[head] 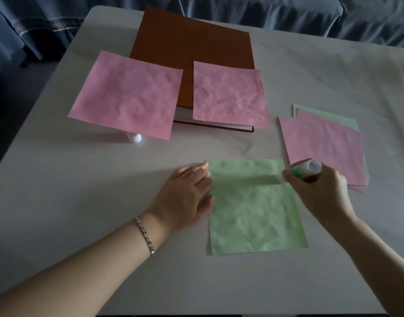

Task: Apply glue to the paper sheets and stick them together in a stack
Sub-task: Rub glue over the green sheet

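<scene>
Near centre of table (82, 179), green sheet (256, 213) lies flat. My L hand (187, 191), fingers straight & together, presses its left edge, prob. to stop it sliding. R hand (317, 191), fingers curled round glue stick (307, 169), tip at sheet's far-right edge. Pink/green pile (324, 147) lies just right.

The left hand (187, 191) is lying palm-down with fingers straight, while the right hand (317, 191) is gripping a green-and-white glue stick (307, 169), both forearms reaching forward.

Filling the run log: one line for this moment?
left hand: presses green sheet | right hand: grips glue stick, tip at sheet edge
</scene>
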`<action>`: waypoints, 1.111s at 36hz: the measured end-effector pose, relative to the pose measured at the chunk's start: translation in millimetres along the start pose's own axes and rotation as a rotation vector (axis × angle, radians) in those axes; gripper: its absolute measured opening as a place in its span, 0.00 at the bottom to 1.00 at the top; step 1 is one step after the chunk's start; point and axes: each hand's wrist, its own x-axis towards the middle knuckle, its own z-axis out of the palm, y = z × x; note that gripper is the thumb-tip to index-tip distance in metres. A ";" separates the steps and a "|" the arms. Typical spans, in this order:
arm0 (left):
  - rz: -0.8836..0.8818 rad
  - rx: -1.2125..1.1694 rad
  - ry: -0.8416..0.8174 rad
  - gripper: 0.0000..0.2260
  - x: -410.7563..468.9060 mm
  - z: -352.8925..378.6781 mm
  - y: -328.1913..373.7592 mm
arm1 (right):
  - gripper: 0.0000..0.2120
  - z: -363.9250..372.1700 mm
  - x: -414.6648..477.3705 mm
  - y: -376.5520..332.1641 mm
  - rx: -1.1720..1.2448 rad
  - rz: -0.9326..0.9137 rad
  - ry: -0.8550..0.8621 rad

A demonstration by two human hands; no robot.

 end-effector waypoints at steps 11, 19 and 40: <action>0.017 -0.009 0.005 0.10 0.2 -1.8 -0.2 | 0.05 33.5 -36.6 -32.7 0.164 -0.064 -0.173; 0.001 0.001 -0.016 0.11 1.8 -0.9 -1.1 | 0.05 19.1 -26.3 -8.7 0.089 -0.022 -0.073; -0.271 0.078 -0.031 0.22 -0.5 -9.7 -0.1 | 0.04 14.6 -23.7 -22.2 0.199 0.010 -0.090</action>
